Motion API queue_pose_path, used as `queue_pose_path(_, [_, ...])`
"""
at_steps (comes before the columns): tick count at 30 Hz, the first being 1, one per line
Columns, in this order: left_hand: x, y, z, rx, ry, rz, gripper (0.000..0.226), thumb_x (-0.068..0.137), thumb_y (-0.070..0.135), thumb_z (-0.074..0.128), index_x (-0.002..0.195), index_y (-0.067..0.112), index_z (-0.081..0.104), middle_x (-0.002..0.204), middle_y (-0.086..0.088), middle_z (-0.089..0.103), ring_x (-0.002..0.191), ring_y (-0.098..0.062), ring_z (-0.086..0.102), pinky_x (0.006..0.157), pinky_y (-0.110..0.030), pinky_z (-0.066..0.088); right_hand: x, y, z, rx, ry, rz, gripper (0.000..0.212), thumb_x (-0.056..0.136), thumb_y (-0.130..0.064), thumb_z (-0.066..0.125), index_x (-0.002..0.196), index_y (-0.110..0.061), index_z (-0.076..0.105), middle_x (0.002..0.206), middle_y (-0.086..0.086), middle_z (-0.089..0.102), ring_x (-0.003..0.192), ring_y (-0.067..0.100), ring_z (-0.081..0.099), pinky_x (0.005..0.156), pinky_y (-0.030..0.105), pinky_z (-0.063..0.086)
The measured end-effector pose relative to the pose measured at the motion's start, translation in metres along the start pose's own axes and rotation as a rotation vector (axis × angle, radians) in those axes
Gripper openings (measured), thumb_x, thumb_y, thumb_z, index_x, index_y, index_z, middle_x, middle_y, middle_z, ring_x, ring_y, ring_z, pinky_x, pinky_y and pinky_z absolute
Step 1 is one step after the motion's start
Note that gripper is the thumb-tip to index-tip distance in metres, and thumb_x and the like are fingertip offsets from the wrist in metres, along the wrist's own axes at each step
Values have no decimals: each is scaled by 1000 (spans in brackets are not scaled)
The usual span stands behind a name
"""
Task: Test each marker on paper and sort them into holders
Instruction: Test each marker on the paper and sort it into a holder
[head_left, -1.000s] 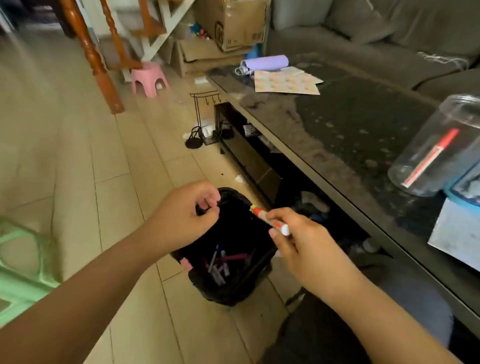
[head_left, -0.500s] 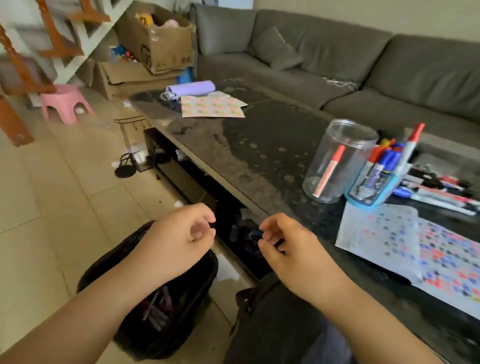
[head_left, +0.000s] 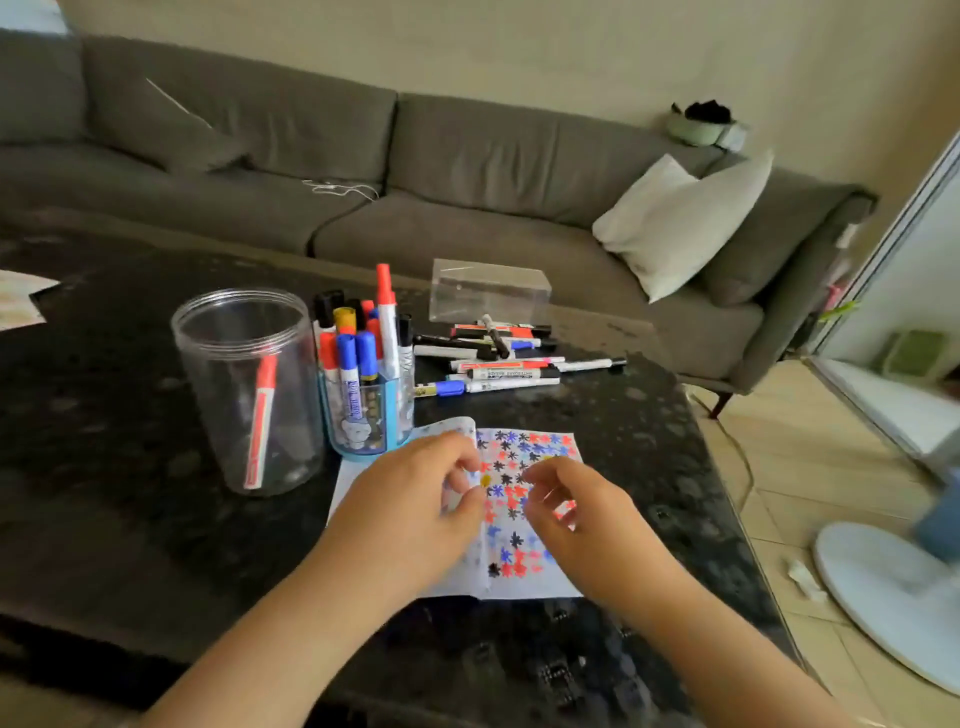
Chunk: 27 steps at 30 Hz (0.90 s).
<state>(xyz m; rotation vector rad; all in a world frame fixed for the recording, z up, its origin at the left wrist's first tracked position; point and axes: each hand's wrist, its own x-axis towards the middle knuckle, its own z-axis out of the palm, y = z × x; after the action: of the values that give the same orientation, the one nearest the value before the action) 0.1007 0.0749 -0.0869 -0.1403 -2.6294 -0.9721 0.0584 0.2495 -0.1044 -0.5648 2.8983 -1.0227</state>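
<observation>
A white paper (head_left: 540, 525) covered in red, blue and black test marks lies on the dark table (head_left: 119, 467). My left hand (head_left: 415, 504) and my right hand (head_left: 576, 514) hover over it, fingers loosely curled, holding nothing. Left of the paper stands a clear round jar (head_left: 249, 389) with one red marker (head_left: 261, 421) inside. Beside it a blue holder (head_left: 363, 410) is packed with several markers. A pile of loose markers (head_left: 498, 358) lies behind the paper.
A clear plastic box (head_left: 488, 291) stands behind the loose markers. A grey sofa (head_left: 415, 171) with a white cushion (head_left: 680, 218) runs along the back. A white fan base (head_left: 883, 587) sits on the floor at right, past the table's edge.
My right hand let go of the red-capped marker over the black bin. My view then swung right from the bin to the table, and both empty hands came over the paper.
</observation>
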Motion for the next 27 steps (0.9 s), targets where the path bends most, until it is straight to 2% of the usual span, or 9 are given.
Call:
queue_pose_path(3, [36, 1, 31, 12, -25, -4, 11, 87, 28, 57, 98, 28, 57, 80, 15, 54, 77, -3, 53, 72, -26, 49, 32, 32, -4, -91, 17, 79, 25, 95, -27, 53, 120, -27, 53, 109, -13, 55, 92, 3, 52, 76, 14, 45])
queue_pose_path(5, [51, -6, 46, 37, -32, -21, 10, 88, 30, 57, 97, 29, 56, 83, 15, 54, 77, -1, 52, 69, -23, 49, 57, 49, -4, -155, 33, 109, 32, 95, -27, 54, 126, -25, 52, 124, -8, 54, 100, 5, 52, 83, 15, 42])
queue_pose_path(8, [61, -22, 62, 35, -56, -49, 9, 87, 30, 58, 96, 29, 56, 86, 14, 56, 79, 0, 52, 67, -20, 47, 97, 71, 0, -247, 36, 88, 42, 95, -27, 54, 135, -23, 46, 138, -3, 47, 119, 14, 50, 96, 23, 40])
queue_pose_path(15, [82, -33, 69, 14, -52, -130, 10, 86, 31, 55, 95, 35, 54, 85, 17, 55, 80, 0, 54, 68, -21, 48, 197, 103, 11, -442, 111, 80, 50, 94, -17, 53, 142, -16, 37, 147, 8, 36, 136, 27, 30, 110, 42, 30])
queue_pose_path(18, [85, -38, 72, 36, -68, -183, 14, 86, 33, 55, 100, 34, 55, 86, 15, 57, 78, 0, 54, 68, -23, 49, 225, 108, 16, -570, 102, 84, 50, 93, -13, 54, 140, -20, 40, 143, 6, 39, 133, 29, 31, 108, 46, 27])
queue_pose_path(22, [85, -39, 72, 55, -64, -183, 13, 86, 33, 56, 98, 34, 54, 87, 14, 58, 76, -2, 54, 65, -20, 47, 238, 115, 17, -656, 147, 41, 40, 93, -26, 55, 131, -20, 48, 134, 7, 47, 127, 30, 34, 106, 44, 24])
queue_pose_path(25, [84, -38, 70, 42, -61, -179, 11, 85, 34, 56, 96, 35, 54, 87, 14, 58, 77, -1, 54, 65, -20, 47, 225, 117, 7, -555, 132, -22, 30, 89, -32, 61, 117, -20, 60, 114, 5, 56, 115, 28, 45, 98, 40, 31])
queue_pose_path(27, [82, -36, 68, 21, -63, -178, 10, 85, 33, 57, 95, 36, 55, 85, 16, 59, 75, 0, 54, 63, -18, 46, 204, 111, -5, -390, 157, -67, 22, 85, -30, 67, 104, -19, 65, 96, -1, 57, 96, 20, 53, 83, 30, 40])
